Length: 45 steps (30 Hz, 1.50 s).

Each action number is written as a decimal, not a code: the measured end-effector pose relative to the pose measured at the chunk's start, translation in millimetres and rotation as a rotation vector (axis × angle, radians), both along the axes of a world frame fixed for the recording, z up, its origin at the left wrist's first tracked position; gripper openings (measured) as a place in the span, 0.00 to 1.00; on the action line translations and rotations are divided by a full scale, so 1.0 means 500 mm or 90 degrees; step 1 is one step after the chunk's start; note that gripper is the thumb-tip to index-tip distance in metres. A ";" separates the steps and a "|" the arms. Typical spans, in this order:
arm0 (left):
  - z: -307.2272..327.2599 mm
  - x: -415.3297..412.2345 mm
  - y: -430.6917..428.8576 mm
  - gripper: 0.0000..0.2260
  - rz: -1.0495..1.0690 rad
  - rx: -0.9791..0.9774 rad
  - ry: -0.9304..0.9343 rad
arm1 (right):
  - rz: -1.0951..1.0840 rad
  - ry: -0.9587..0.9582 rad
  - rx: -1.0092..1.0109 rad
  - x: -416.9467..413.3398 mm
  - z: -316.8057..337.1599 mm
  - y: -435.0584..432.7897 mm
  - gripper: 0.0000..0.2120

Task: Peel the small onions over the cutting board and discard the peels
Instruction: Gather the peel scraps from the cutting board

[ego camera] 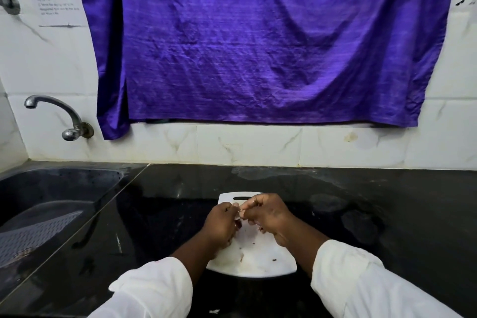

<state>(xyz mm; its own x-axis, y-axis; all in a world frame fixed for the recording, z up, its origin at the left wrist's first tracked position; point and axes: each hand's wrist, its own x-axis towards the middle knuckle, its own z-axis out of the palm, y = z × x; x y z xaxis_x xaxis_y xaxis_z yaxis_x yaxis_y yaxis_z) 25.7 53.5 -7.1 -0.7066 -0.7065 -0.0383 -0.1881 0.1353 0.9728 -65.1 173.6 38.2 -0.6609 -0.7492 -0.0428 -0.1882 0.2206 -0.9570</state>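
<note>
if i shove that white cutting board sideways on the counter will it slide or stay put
It would probably slide: the cutting board lies flat on a glossy black counter, and no grippy mat shows under it. It looks thin and keeps flat edges, so it is likely stiff and fairly light. The handle slot at its far end should make lifting easy.

cutting board [254,262] on counter [387,214]; sink [51,201] left; cloth [258,41] behind
</note>
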 end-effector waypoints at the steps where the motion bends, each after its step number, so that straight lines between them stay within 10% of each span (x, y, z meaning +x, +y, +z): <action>1: 0.006 -0.002 0.005 0.18 -0.007 0.025 0.009 | -0.018 -0.034 -0.009 0.003 0.007 0.001 0.05; 24: 0.099 0.142 -0.013 0.14 0.033 0.128 0.150 | 0.088 -0.221 -0.114 0.110 0.051 -0.058 0.04; 45: -0.039 0.914 -0.078 0.16 0.415 0.123 0.223 | 0.480 -0.393 0.041 0.794 -0.101 -0.304 0.09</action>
<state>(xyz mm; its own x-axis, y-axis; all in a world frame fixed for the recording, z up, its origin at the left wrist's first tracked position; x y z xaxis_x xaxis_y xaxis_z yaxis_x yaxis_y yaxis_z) 482.4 14.6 -26.6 -0.1434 -0.9882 -0.0541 0.1515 -0.0760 0.9855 332.0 21.5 -12.4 0.1440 -0.9503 -0.2760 0.2293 0.3033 -0.9249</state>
